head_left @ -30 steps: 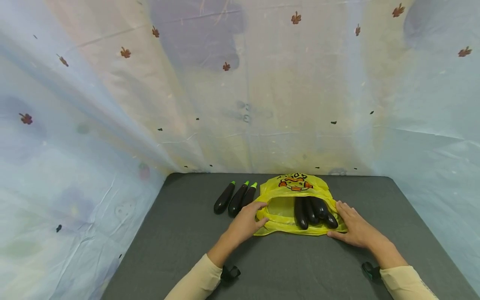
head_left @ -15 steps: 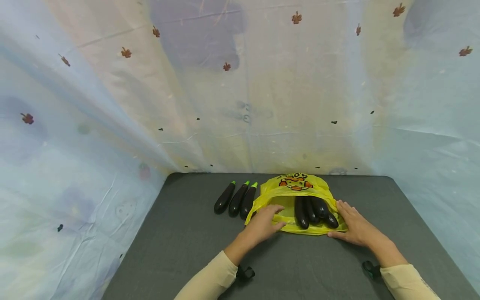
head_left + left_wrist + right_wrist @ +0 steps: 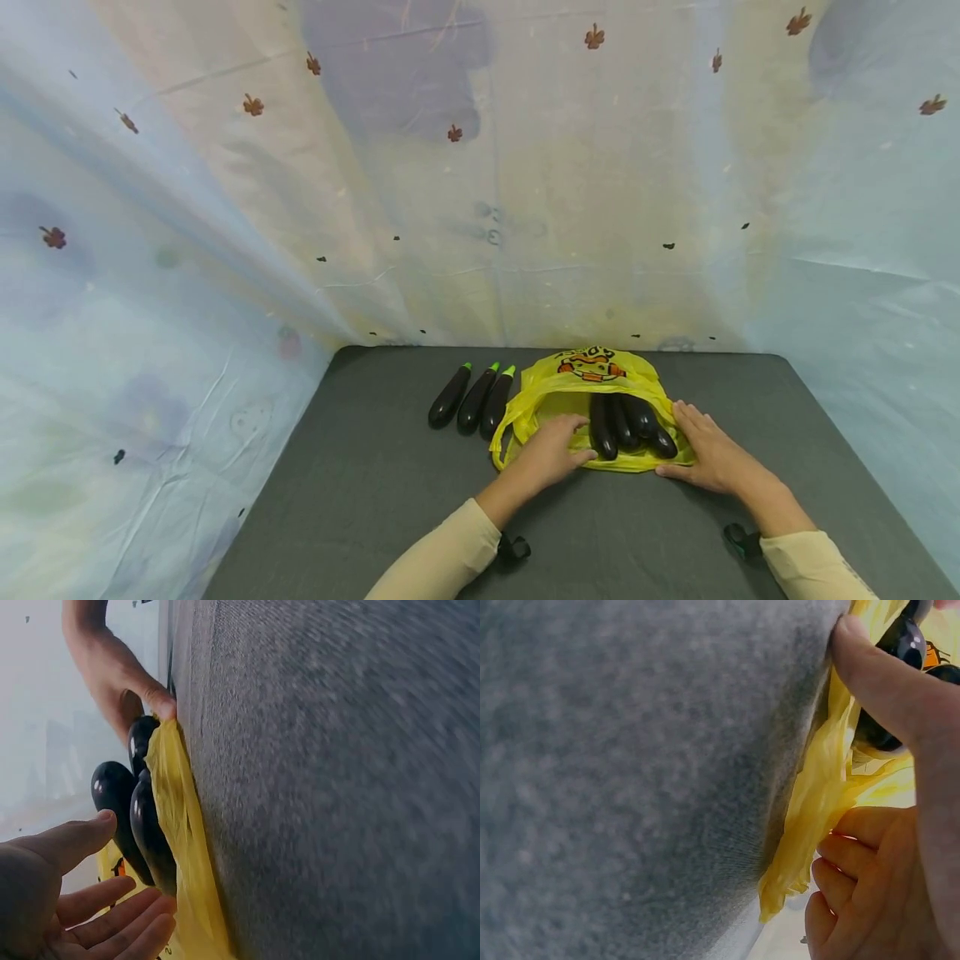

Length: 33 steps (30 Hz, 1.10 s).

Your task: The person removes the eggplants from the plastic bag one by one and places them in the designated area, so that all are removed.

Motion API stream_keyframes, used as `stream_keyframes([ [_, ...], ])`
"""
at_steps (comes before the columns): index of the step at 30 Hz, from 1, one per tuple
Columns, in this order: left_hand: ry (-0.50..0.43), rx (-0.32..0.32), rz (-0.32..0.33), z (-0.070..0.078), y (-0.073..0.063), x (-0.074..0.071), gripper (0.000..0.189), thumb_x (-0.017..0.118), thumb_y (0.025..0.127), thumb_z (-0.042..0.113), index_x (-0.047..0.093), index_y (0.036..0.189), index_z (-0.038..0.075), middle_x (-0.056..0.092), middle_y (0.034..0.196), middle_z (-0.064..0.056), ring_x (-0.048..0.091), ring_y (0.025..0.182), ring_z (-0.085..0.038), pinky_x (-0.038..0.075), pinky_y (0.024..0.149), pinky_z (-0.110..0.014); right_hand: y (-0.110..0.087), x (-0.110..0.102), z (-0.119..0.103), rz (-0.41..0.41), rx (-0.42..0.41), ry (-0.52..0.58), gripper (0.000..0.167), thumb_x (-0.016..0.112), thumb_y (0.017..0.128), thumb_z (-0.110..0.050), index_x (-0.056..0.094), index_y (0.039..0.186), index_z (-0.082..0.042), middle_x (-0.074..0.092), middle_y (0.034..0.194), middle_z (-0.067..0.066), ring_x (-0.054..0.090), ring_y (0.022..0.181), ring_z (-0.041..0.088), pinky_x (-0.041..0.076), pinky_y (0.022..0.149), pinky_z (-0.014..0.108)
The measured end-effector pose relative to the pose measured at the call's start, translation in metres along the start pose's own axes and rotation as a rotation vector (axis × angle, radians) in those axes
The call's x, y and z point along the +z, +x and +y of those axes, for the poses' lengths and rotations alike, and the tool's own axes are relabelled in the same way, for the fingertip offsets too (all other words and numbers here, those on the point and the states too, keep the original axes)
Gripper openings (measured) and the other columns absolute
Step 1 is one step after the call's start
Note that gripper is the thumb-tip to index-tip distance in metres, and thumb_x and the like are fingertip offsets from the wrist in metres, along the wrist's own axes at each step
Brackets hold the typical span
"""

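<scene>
A yellow plastic bag (image 3: pixel 536 385) lies on its side on the table, its mouth facing me. Several dark eggplants (image 3: pixel 602 427) lie inside at the right. My left hand (image 3: pixel 547 454) reaches into the mouth at the left. Its fingers and thumb are spread beside the eggplants (image 3: pixel 116 802), holding nothing; whether a fingertip touches one I cannot tell. My right hand (image 3: pixel 716 458) rests against the bag's right side. In the right wrist view, its thumb (image 3: pixel 885 686) touches the bag's lower edge, with the fingers (image 3: pixel 847 862) along the outside.
Three loose eggplants (image 3: pixel 448 397) with green stem ends lie side by side left of the bag on the dark grey table (image 3: pixel 360 483). A patterned plastic curtain (image 3: pixel 450 192) hangs behind the table and on both sides.
My left hand has let go of the bag's left edge and moved right, into the mouth toward the eggplants. The bag's left edge has spread left. My right hand has stayed in place.
</scene>
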State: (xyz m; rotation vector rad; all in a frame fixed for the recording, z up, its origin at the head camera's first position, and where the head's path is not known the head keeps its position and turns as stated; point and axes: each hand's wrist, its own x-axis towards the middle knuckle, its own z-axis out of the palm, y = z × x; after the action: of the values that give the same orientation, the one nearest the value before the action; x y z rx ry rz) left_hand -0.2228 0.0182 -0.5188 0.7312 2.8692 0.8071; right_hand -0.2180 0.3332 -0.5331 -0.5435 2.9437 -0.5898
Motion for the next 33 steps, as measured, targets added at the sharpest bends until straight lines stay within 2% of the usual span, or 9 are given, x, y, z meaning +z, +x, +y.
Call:
stream_keyframes([
  [8, 0.035, -0.043, 0.017, 0.009, 0.007, 0.006, 0.059, 0.078, 0.099, 0.046, 0.065, 0.148, 0.016, 0.066, 0.147, -0.002, 0.063, 0.133, -0.018, 0.056, 0.106, -0.034, -0.001, -0.001, -0.002, 0.018, -0.016, -0.002, 0.124, 0.085, 0.086, -0.06, 0.023, 0.165, 0.012, 0.024, 0.167, 0.04, 0.024, 0.152, 0.061, 0.024, 0.122, 0.072],
  [19, 0.052, -0.134, 0.029, 0.015, 0.014, 0.017, 0.069, 0.083, 0.093, 0.054, 0.064, 0.148, 0.018, 0.068, 0.14, -0.001, 0.068, 0.123, -0.016, 0.06, 0.094, -0.033, 0.002, 0.001, -0.003, -0.003, 0.026, 0.003, 0.123, 0.08, 0.089, -0.064, 0.021, 0.165, 0.012, 0.022, 0.168, 0.04, 0.022, 0.153, 0.06, 0.022, 0.121, 0.074],
  [24, 0.053, -0.141, 0.036, 0.017, 0.017, 0.02, 0.071, 0.083, 0.092, 0.056, 0.063, 0.149, 0.018, 0.069, 0.138, -0.002, 0.069, 0.119, -0.016, 0.061, 0.09, -0.034, 0.003, 0.002, -0.003, 0.002, 0.026, 0.003, 0.122, 0.079, 0.09, -0.064, 0.022, 0.165, 0.013, 0.022, 0.168, 0.04, 0.022, 0.154, 0.06, 0.022, 0.122, 0.074],
  [33, 0.052, -0.16, 0.033, 0.021, 0.019, 0.023, 0.079, 0.083, 0.09, 0.06, 0.06, 0.152, 0.017, 0.068, 0.141, -0.002, 0.069, 0.121, -0.016, 0.061, 0.092, -0.034, 0.004, 0.006, -0.002, 0.018, 0.024, -0.021, 0.118, 0.081, 0.09, -0.061, 0.025, 0.164, 0.013, 0.024, 0.167, 0.039, 0.025, 0.153, 0.059, 0.023, 0.121, 0.074],
])
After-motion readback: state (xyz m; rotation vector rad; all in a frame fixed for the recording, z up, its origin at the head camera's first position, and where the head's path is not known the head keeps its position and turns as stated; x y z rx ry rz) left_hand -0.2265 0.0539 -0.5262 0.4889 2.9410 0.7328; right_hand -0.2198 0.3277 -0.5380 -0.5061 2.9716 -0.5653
